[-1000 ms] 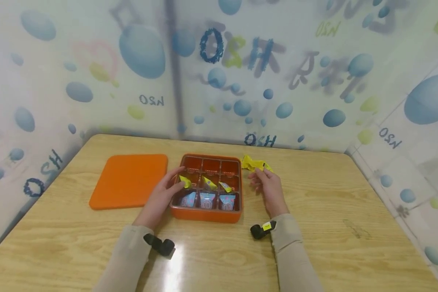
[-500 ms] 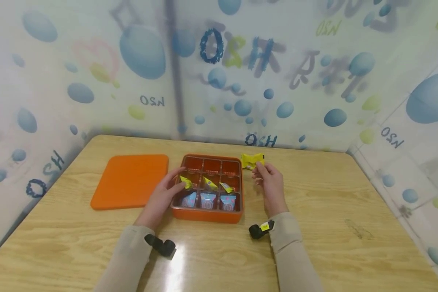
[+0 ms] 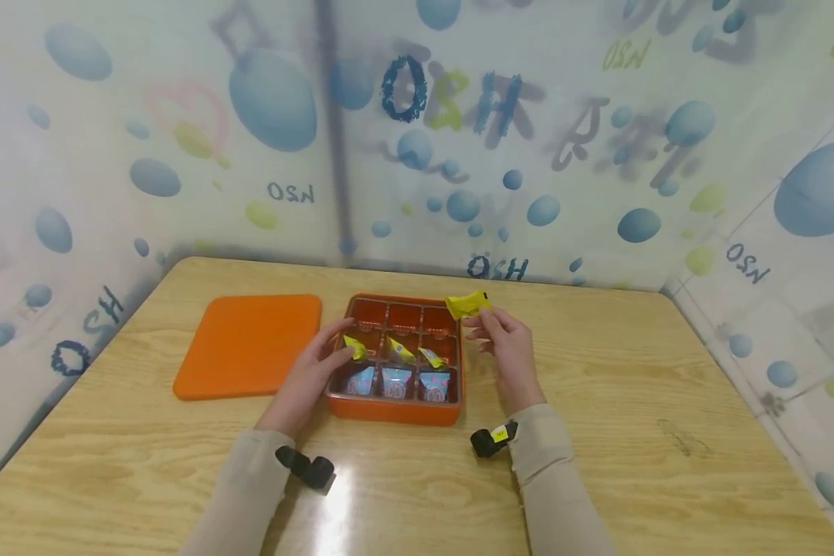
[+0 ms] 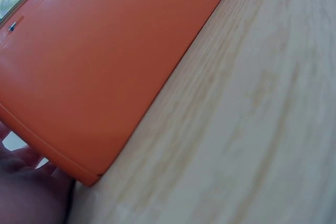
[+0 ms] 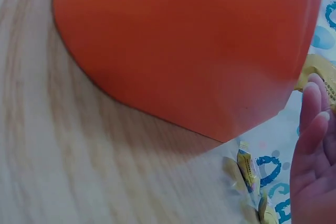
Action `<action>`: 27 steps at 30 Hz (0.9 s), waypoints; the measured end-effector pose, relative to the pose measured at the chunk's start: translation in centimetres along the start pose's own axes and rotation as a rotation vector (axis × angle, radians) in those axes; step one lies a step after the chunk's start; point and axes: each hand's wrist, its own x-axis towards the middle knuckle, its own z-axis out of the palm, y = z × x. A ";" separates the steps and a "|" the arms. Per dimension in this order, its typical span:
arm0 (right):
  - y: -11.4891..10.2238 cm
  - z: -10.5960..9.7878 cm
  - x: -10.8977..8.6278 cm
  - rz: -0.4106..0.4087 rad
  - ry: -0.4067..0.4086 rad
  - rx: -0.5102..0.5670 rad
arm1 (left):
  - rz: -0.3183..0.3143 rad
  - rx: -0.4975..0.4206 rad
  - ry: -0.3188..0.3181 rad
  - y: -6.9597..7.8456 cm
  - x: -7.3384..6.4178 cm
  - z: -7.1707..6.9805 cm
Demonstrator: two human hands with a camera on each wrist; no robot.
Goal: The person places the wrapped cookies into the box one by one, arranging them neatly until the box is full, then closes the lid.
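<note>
So you had one orange box [image 3: 394, 411] in front of you, insert split into nine compartments, three rows of three. I counted three blue wrapped pieces [image 3: 394, 382] in its near row, one per slot, and three yellow wrapped pieces [image 3: 399, 351] in its middle row, same deal. A seventh piece, the yellow packet [image 3: 466, 305], was up by the box's far right corner, pinched between thumb and fingers of your right hand [image 3: 509, 347]. Couldn't tell if it touched the rim. Your left hand [image 3: 310, 374] wasn't clenched: it rested loosely on the box's left side, thumb and index reaching over the edge. One orange lid [image 3: 250, 344] lay flat left of the box, on the wooden table [image 3: 618, 432]. The right wrist view also caught two yellow bits [image 5: 248, 169] past the box's corner; no clue what they sat on.
</note>
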 end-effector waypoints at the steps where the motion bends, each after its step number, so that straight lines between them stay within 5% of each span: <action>1: 0.0 0.1 0.0 0.000 -0.009 -0.015 | -0.001 -0.001 -0.001 0.0 0.0 0.0; 27: -1.1 1.6 -0.6 -0.024 -0.075 -0.155 | -0.009 -0.001 0.005 0.1 -0.1 0.1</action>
